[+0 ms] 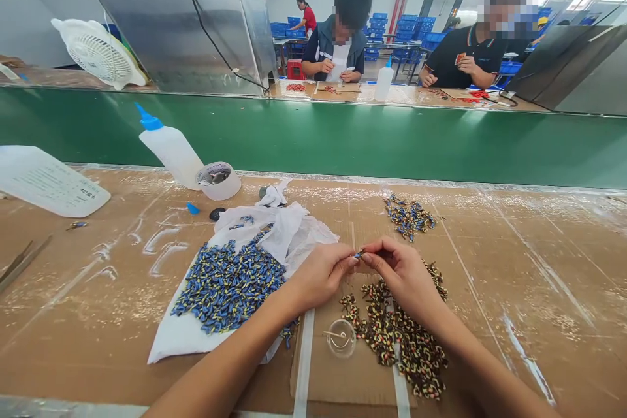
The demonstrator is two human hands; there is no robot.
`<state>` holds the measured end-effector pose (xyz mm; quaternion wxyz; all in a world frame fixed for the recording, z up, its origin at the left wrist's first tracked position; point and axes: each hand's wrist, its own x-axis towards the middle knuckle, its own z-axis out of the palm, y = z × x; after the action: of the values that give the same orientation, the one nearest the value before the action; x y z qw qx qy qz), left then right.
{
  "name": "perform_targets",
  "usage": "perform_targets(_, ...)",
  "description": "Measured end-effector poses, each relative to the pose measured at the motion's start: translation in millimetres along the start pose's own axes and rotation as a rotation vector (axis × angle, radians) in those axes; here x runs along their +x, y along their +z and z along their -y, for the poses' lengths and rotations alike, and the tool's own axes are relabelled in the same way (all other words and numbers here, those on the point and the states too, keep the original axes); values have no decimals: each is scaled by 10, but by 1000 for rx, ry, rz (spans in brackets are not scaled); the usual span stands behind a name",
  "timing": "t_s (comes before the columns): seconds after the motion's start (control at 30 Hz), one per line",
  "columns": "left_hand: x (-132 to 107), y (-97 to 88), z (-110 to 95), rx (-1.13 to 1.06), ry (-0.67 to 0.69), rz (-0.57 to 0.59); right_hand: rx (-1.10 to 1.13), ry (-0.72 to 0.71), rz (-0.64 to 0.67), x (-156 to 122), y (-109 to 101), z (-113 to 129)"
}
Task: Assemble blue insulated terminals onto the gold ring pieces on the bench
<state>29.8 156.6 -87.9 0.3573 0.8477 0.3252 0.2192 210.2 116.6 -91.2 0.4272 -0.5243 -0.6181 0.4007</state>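
Observation:
Over the cardboard, my left hand pinches a tiny blue piece between thumb and fingertips. My right hand is closed at the other end of that piece, its fingertips meeting the left ones; whether it grips a separate small part is too small to tell. Left of my hands, a heap of small blue-and-yellow pieces lies on a white sheet. Under and beside my right hand spreads a pile of small dark pieces with yellow and red. A small clear dish with a thin stick in it sits below my hands.
A smaller blue-and-yellow pile lies beyond my right hand. At the left stand a white squeeze bottle, a tape roll and tweezers. A green strip crosses behind the table; two people sit across it.

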Motion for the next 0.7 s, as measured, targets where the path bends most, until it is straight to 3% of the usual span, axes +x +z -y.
perform_targets(0.4,-2,-20,37,-116,-44,26,157,84,69,67,-24,-88)
perform_targets(0.7,-15,1,64,-27,-49,84,181,104,127,46,-4,-83)
